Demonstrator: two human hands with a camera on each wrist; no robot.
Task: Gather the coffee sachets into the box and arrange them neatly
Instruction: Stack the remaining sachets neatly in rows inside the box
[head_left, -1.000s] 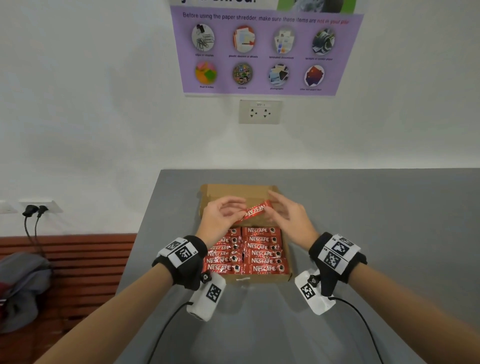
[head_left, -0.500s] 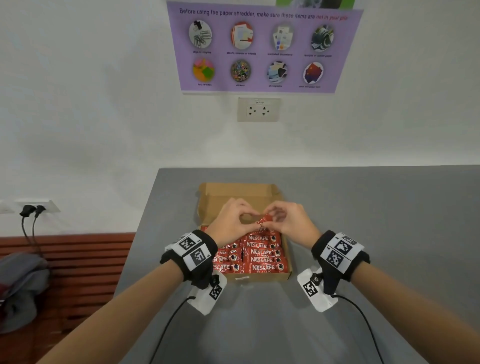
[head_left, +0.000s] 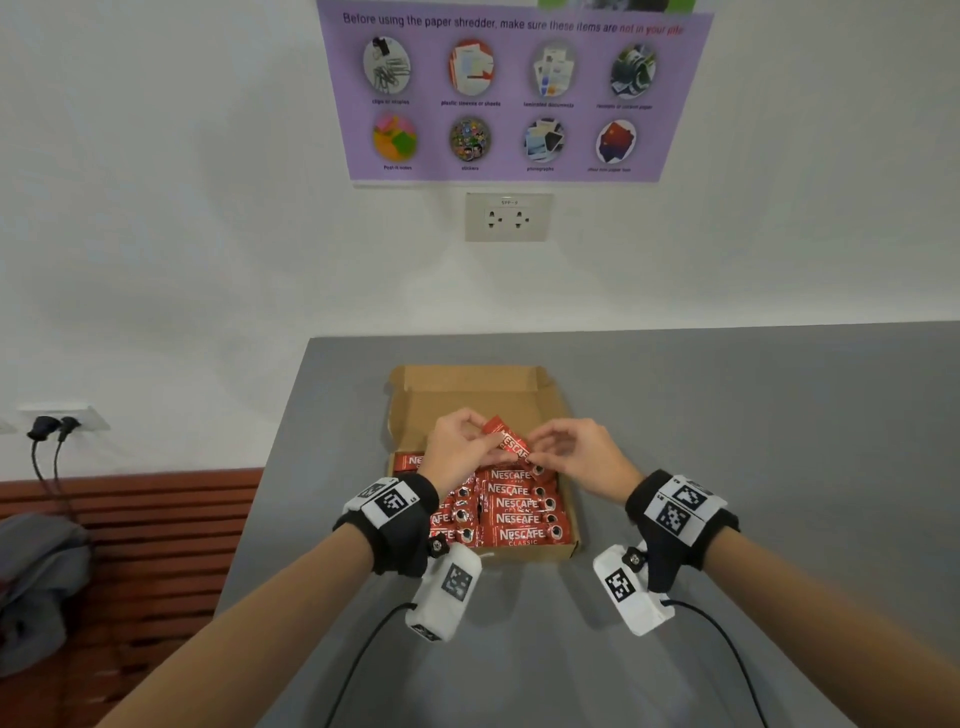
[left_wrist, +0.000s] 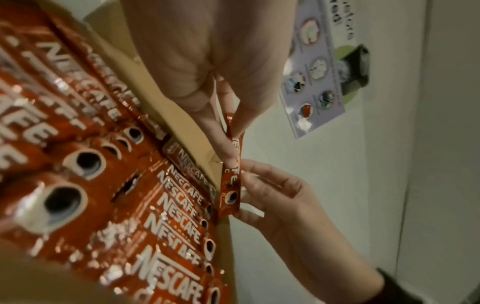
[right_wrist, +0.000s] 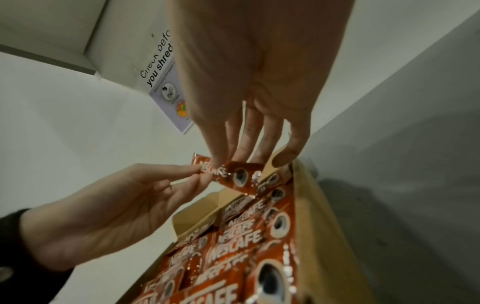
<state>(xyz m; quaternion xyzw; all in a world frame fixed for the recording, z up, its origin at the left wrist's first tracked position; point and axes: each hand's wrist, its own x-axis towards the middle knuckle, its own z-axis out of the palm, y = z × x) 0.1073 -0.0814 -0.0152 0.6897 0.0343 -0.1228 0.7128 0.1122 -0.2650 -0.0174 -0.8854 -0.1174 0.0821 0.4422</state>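
Grey table (head_left: 727, 441) against a white wall; purple shredder poster (head_left: 514, 93) above a wall socket (head_left: 508, 216). Cardboard box (head_left: 467, 387) sits open before you, its near part filled with rows of red sachets (head_left: 519, 519). Your left hand (head_left: 460, 449) and right hand (head_left: 582, 454) each pinch an end of one red sachet (head_left: 506, 441), held tilted above the box's middle.
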